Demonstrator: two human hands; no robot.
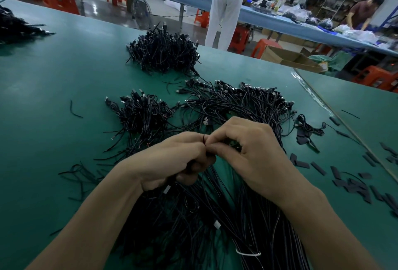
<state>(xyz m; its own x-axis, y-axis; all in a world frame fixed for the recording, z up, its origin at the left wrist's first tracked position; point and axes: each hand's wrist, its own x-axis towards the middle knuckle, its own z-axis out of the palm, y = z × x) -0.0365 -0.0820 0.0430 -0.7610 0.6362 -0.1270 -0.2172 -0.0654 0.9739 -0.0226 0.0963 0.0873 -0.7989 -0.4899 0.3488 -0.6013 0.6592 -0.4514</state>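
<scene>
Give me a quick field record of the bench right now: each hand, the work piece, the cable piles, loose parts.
left hand: curled round a black cable, thin end sticking up
right hand: pinches the same cable end, fingertips meeting the left's
cable bundle: lies under both hands, bound by a white tie
piles: far pile; mid-left pile; spread pile behind the hands
loose parts: short black sleeve pieces scattered at right
surface: green table

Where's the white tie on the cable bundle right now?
Head view, bottom centre-right: the white tie wraps the cable bundle on the green table, below the right hand.
</scene>
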